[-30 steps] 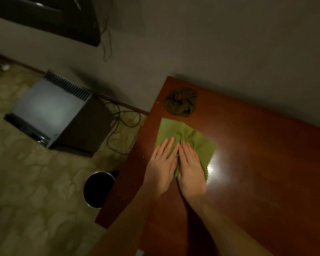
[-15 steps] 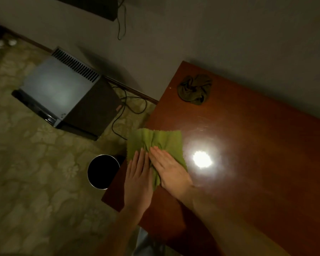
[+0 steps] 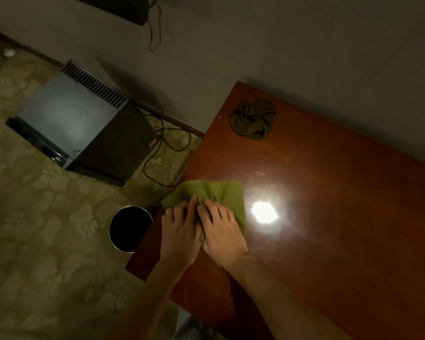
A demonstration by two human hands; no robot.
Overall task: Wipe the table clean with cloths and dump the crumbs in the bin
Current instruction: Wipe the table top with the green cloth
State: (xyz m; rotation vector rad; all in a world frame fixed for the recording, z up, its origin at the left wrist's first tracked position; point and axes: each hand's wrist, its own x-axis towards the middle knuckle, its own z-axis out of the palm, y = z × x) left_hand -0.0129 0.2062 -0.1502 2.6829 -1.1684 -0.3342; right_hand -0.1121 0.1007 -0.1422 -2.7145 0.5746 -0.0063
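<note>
A light green cloth lies bunched at the left edge of the red-brown table, one corner hanging past the edge. My left hand and my right hand sit side by side on its near part. Their fingers curl into the fabric, and a fold is squeezed up between them. A darker crumpled cloth rests near the table's far left corner. The round black bin stands on the floor just left of the table edge, below my left hand. I cannot make out any crumbs.
A grey box-shaped appliance with a vent grille stands on the patterned carpet to the left, against the wall. Black cables trail between it and the table. A bright light glare shines on the tabletop right of my hands.
Both hands slid the green cloth from mid-table toward me and left to the edge above the bin. Their fingers went from flat to curled, bunching the fabric.
</note>
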